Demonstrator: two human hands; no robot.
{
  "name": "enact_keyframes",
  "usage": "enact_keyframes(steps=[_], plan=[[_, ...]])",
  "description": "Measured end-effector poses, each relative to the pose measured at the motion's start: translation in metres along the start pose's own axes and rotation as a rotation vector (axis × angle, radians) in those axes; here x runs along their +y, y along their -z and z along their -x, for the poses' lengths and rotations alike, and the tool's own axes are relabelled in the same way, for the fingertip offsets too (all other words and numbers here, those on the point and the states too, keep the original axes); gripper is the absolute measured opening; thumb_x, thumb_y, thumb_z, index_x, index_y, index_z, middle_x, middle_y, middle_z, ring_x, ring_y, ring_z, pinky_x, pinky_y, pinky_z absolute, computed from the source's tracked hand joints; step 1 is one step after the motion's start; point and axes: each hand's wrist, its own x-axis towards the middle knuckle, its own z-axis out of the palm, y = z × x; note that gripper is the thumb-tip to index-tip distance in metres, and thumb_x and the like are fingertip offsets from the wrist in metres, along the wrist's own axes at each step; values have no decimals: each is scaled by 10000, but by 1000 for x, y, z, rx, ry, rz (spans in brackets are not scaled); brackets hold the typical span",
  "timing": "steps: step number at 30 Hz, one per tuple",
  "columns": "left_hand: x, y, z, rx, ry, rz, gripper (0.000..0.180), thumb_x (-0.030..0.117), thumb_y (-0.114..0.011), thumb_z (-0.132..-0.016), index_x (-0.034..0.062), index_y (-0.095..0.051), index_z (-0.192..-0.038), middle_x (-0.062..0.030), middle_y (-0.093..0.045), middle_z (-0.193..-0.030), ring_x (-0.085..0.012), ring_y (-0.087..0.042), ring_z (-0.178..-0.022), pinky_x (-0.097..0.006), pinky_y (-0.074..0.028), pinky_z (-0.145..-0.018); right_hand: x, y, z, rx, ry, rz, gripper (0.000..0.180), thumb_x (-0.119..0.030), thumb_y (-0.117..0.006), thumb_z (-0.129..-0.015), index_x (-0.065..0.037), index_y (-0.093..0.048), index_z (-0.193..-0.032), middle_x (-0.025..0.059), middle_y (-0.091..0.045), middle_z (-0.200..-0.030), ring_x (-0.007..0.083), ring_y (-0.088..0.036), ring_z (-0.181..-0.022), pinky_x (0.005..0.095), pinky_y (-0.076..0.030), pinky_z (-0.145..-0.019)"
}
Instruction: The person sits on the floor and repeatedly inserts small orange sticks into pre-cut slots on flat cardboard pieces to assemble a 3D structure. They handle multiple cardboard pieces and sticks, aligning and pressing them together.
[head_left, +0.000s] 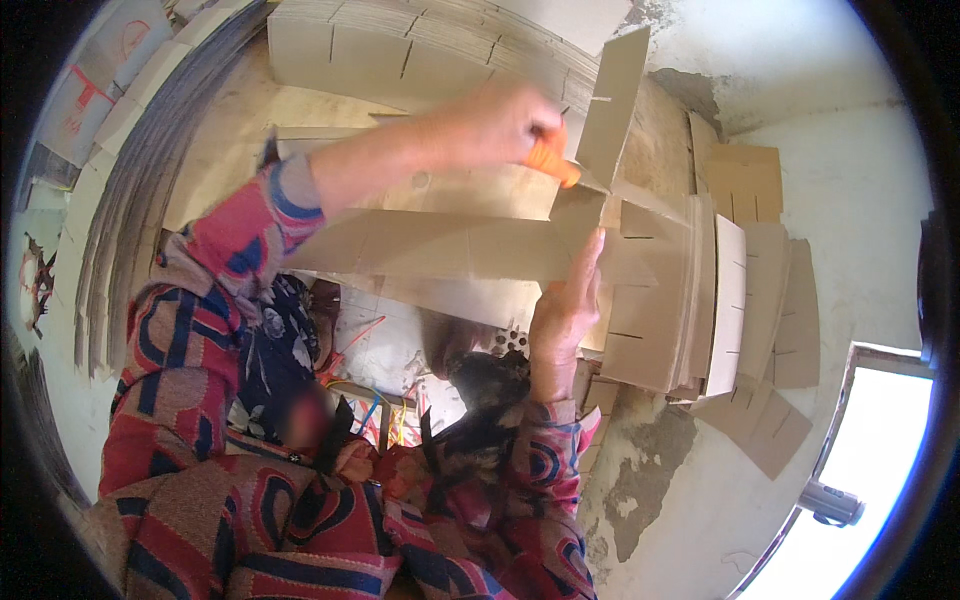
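Note:
My left hand (515, 122), slightly blurred, is closed around an orange-handled tool (552, 163). The tool's far end meets slotted cardboard where several strips cross, and its tip cannot be made out. An upright cardboard strip (612, 105) rises from that crossing, with a slit in its edge. A long cardboard strip (440, 245) runs leftward from there, below my left forearm. My right hand (568, 318) grips the cardboard from the near side, its index finger stretched up along the crossing. Some of its other fingers are hidden.
Stacked slotted cardboard sheets (650, 330) stand to the right, with loose sheets (765, 425) beyond. A long cardboard stack (370, 55) lies along the back. More piled sheets (125, 210) line the left. Coloured wires (390, 415) lie low near my lap, and a bright opening (880, 440) shows at right.

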Motion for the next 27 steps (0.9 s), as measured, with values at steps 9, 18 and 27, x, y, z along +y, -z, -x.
enact_keyframes(steps=[9,18,27], plan=[[-39,46,-62,-69,60,-902,363,254,-743,-724,8,-575,-933,-105,-577,-844,-251,-550,-893,-368,-460,-750,-7,7,5,-42,-189,-75,697,170,-487,-764,-26,-328,-1413,234,-491,-1315,353,-573,-1111,366,-497,-872],[-118,2,-64,80,-77,-1023,233,101,-654,-742,-7,-541,-915,-164,-542,-961,-318,-525,-986,-393,-445,-884,-2,7,-3,-14,-163,-110,735,194,-433,-696,-16,-365,-1397,230,-474,-1341,340,-548,-1161,358,-482,-903],[-102,11,-66,71,-9,-807,42,68,-610,-759,32,-595,-772,-120,-574,-813,-302,-557,-904,-403,-483,-782,2,8,1,-70,-149,-136,743,202,-415,-683,2,-361,-1396,249,-544,-1243,343,-615,-1016,359,-505,-834]])
